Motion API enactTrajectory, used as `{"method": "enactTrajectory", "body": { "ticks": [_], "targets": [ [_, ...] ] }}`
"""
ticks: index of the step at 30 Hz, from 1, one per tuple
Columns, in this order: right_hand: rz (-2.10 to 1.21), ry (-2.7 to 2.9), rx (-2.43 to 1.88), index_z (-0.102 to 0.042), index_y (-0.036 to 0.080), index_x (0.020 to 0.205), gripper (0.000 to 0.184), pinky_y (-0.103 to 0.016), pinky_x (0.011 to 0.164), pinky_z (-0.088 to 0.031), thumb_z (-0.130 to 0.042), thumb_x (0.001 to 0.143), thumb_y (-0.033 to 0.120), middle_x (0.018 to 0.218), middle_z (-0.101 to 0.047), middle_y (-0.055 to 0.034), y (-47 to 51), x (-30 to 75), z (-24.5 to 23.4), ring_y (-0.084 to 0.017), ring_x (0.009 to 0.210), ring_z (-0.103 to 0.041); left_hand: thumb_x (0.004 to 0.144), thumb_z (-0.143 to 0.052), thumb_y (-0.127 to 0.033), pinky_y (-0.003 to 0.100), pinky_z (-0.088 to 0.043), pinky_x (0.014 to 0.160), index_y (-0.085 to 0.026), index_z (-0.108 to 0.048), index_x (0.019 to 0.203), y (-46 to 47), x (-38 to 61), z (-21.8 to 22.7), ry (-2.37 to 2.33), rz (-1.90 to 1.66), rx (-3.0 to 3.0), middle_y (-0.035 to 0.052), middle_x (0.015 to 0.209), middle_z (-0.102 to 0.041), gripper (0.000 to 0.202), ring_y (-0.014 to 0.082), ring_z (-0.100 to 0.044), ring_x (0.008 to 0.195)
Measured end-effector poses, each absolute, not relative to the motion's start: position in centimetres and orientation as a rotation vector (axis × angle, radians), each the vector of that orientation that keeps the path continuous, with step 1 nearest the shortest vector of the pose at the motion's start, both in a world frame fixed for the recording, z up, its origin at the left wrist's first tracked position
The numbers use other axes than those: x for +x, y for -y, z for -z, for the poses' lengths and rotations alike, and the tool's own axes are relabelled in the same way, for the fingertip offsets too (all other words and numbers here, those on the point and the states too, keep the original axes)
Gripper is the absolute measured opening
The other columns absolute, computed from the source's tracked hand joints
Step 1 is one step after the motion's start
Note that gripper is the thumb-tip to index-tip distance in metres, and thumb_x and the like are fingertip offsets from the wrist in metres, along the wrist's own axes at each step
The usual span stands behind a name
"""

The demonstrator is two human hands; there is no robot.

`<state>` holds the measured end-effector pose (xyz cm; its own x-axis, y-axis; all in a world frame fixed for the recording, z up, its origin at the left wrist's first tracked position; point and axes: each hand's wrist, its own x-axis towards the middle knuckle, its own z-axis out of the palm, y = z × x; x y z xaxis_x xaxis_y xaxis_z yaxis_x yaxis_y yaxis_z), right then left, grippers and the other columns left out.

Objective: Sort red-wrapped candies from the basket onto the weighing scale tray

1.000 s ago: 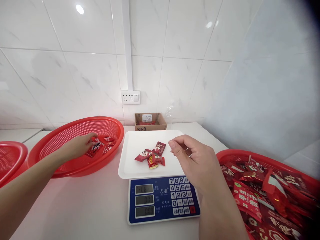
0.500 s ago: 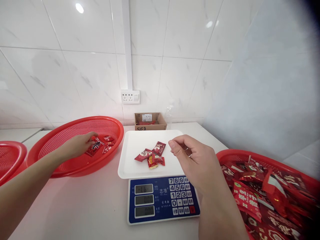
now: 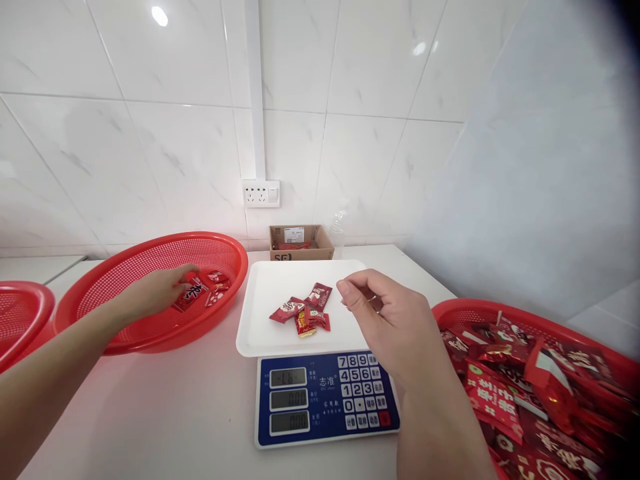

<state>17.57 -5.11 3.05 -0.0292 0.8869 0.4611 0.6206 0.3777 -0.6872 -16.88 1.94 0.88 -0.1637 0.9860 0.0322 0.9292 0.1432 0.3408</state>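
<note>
On the left, my left hand (image 3: pixel 163 291) reaches into a red mesh basket (image 3: pixel 150 257), its fingers closed on the edge of a red snack packet (image 3: pixel 191 293) with dark lettering. More small red packets (image 3: pixel 217 288) lie beside it in the basket. My right hand (image 3: pixel 387 313) hovers over the right side of the white scale tray (image 3: pixel 270 280). Its thumb and forefinger are pinched together, and nothing shows between them. Several small wrapped candies (image 3: pixel 306 310), red and yellow, lie in a cluster on the tray.
A blue scale panel (image 3: pixel 327 400) with keys and displays faces me. At right a red basket (image 3: pixel 465 305) is heaped with red packets. Behind the tray stands a cardboard box (image 3: pixel 325 243) by the tiled wall. Another red basket (image 3: pixel 25 290) is at far left.
The red packet under my left fingers has tilted slightly. My right hand and the candies on the tray have stayed in place.
</note>
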Motion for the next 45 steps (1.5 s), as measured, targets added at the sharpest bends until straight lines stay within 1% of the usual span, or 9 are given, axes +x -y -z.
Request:
{"method": "enactTrajectory", "body": {
  "ticks": [4, 9, 11, 18, 23, 28, 32, 36, 45],
  "targets": [
    [-0.376, 1.747, -1.357, -0.063, 0.022, 0.076, 0.028, -0.024, 0.048, -0.038, -0.05, 0.092, 0.041, 0.062, -0.062, 0.0024, 5.1, 17.5, -3.1, -0.011, 0.047, -0.049, 0.09, -0.04, -0.038, 0.042, -0.045, 0.086, -0.018, -0.057, 0.124, -0.9, -14.5, -1.7, -2.186, -0.423, 2.043, 0.0138, 0.128, -0.061, 0.042, 0.0356, -0.056, 0.113],
    [-0.478, 1.873, -1.399, -0.065, 0.023, 0.085, 0.026, -0.028, 0.059, -0.043, -0.05, 0.092, 0.042, 0.078, -0.069, 0.0, 4.5, 17.3, -2.7, -0.015, 0.063, -0.059, 0.085, -0.051, -0.054, 0.036, -0.048, 0.093, -0.033, -0.061, 0.117, 1.4, -9.2, -1.4, -1.876, -0.404, 2.183, 0.0006, 0.129, -0.062, 0.04, 0.0274, -0.056, 0.118],
    [-0.512, 1.996, -1.412, -0.067, 0.024, 0.091, 0.022, -0.03, 0.065, -0.044, -0.052, 0.091, 0.041, 0.088, -0.071, -0.0016, 4.1, 17.1, -2.3, -0.018, 0.073, -0.062, 0.082, -0.057, -0.054, 0.037, -0.046, 0.097, -0.034, -0.059, 0.12, 1.7, -7.3, -0.4, -1.644, -0.413, 2.265, 0.0009, 0.131, -0.061, 0.043, 0.0277, -0.053, 0.122],
    [-0.435, 2.34, -1.503, -0.063, 0.021, 0.102, 0.023, -0.034, 0.074, -0.044, -0.063, 0.084, 0.035, 0.109, -0.067, -0.0076, 2.6, 16.1, -0.7, -0.025, 0.102, -0.06, 0.079, -0.063, -0.031, 0.042, -0.048, 0.092, -0.027, -0.059, 0.112, 0.6, -3.3, 1.7, -1.367, -0.499, 2.322, 0.0073, 0.121, -0.065, 0.034, 0.0299, -0.056, 0.117],
    [-0.386, 2.398, -1.556, -0.057, 0.019, 0.108, 0.031, -0.036, 0.074, -0.043, -0.063, 0.083, 0.036, 0.111, -0.066, -0.0105, 2.0, 15.3, 0.0, -0.029, 0.106, -0.059, 0.081, -0.054, -0.026, 0.039, -0.052, 0.079, -0.024, -0.058, 0.107, -0.1, -3.0, 2.3, -1.412, -0.497, 2.259, 0.0085, 0.112, -0.067, 0.027, 0.0288, -0.063, 0.103],
    [-0.384, 2.418, -1.552, -0.055, 0.02, 0.114, 0.035, -0.035, 0.073, -0.042, -0.064, 0.081, 0.03, 0.115, -0.065, -0.0103, 1.9, 15.1, 0.4, -0.029, 0.108, -0.059, 0.082, -0.048, -0.02, 0.041, -0.05, 0.082, -0.024, -0.056, 0.101, -0.5, -3.0, 2.4, -1.475, -0.574, 2.164, 0.0086, 0.107, -0.069, 0.021, 0.0284, -0.065, 0.099],
    [-0.371, 2.4, -1.562, -0.054, 0.02, 0.115, 0.035, -0.033, 0.07, -0.04, -0.06, 0.081, 0.022, 0.115, -0.066, -0.0096, 1.8, 15.2, 0.7, -0.029, 0.107, -0.059, 0.085, -0.049, -0.024, 0.04, -0.048, 0.085, -0.024, -0.055, 0.097, -0.5, -3.2, 1.6, -1.445, -0.693, 2.057, 0.006, 0.1, -0.07, 0.013, 0.0252, -0.064, 0.096],
    [-0.373, 2.36, -1.587, -0.057, 0.019, 0.104, 0.02, -0.031, 0.062, -0.036, -0.054, 0.084, 0.019, 0.106, -0.069, -0.01, 1.5, 15.1, 0.8, -0.027, 0.096, -0.062, 0.085, -0.054, -0.036, 0.039, -0.049, 0.077, -0.022, -0.055, 0.092, -0.5, -3.6, 0.8, -1.373, -0.808, 1.917, 0.0038, 0.087, -0.066, 0.015, 0.0229, -0.061, 0.084],
    [-0.418, 1.973, -1.592, -0.061, 0.019, 0.098, 0.015, -0.036, 0.069, -0.042, -0.054, 0.087, 0.027, 0.099, -0.065, -0.0101, 0.2, 16.1, 1.0, -0.026, 0.084, -0.063, 0.082, -0.062, -0.046, 0.036, -0.053, 0.08, -0.019, -0.056, 0.102, 0.3, -3.7, -0.7, -1.079, -0.895, 1.548, 0.006, 0.101, -0.066, 0.034, 0.0204, -0.064, 0.094]
  ]
}}
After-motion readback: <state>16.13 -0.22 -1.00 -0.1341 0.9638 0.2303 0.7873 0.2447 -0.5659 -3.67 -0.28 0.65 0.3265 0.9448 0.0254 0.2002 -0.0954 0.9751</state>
